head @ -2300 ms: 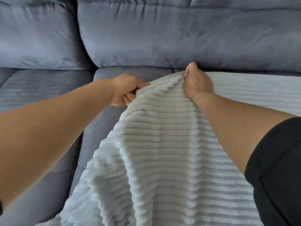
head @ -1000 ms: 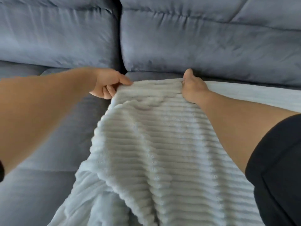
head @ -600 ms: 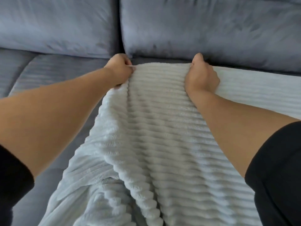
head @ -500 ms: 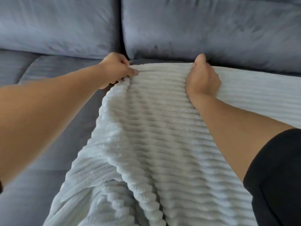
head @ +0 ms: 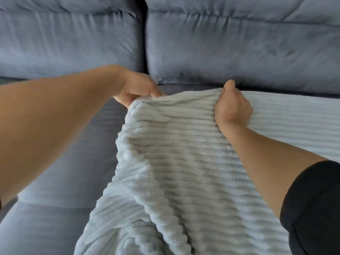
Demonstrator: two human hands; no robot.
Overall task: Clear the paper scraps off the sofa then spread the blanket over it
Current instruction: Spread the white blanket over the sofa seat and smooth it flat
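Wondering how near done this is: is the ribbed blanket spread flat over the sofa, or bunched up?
Partly: the blanket lies flat at right, but bunches in folds where the left hand and right hand grip its edge.

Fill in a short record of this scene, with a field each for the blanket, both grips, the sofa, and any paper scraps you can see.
blanket: pale, ribbed; lies flat on the seat at right, bunched at lower left
left grip: pinches the left end of the blanket's top edge
right grip: holds the same edge, further right
sofa: grey-blue; left part of the seat uncovered
back cushions: two, bare
paper scraps: none in view
stage: spreading not yet done
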